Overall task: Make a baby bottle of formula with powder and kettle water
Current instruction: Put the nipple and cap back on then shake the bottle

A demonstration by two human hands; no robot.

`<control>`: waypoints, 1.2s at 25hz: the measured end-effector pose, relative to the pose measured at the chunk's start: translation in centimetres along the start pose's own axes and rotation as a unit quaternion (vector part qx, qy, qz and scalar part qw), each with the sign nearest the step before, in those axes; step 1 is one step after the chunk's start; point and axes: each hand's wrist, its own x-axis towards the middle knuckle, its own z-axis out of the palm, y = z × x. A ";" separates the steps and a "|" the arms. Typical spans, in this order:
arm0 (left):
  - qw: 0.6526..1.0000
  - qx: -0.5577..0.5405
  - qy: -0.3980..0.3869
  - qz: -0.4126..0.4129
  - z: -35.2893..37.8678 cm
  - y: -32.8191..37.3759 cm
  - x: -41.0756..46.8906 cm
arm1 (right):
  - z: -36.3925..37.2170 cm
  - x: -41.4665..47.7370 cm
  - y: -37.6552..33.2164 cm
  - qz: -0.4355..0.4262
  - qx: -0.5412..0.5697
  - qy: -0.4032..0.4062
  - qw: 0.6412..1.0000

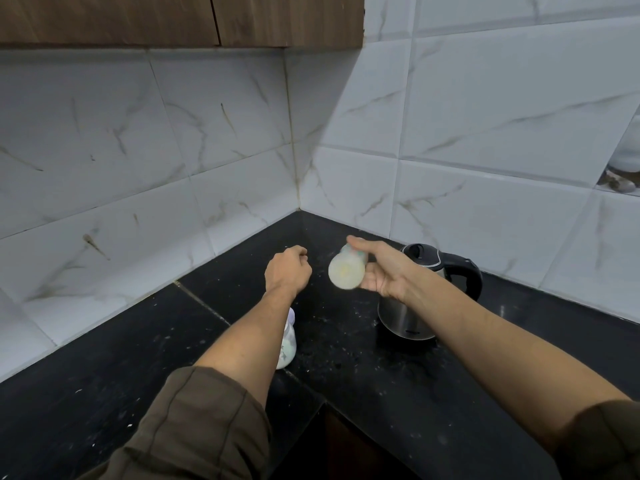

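My right hand [381, 271] is shut on a pale baby bottle [347, 270], held on its side above the black counter with its round base toward me; the bottle is motion-blurred. My left hand [288, 270] hovers just left of it with the fingers curled in; I cannot see anything in it. A steel kettle [408, 313] with a black lid and handle stands on the counter under my right wrist. A second clear bottle [288, 344] with a purple top stands on the counter, mostly hidden behind my left forearm.
The black counter [346, 368] fills a corner between two white marble-tiled walls and is speckled with white powder. Brown cupboards [173, 19] hang at the top left. The counter's front edge steps inward near the bottom middle.
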 end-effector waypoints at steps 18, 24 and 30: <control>1.000 -0.001 0.002 -0.009 -0.4 -0.9 0.1 | -0.3 -1.0 -1.4 -0.189 0.018 -0.210 0.959; 1.000 0.010 -0.006 -0.001 -0.3 -0.7 0.0 | -0.1 -1.3 -0.8 -0.176 -0.064 -0.314 0.931; 1.000 0.007 -0.011 0.000 -0.2 0.0 0.0 | 0.7 -1.1 -0.4 -0.184 -0.050 -0.236 0.953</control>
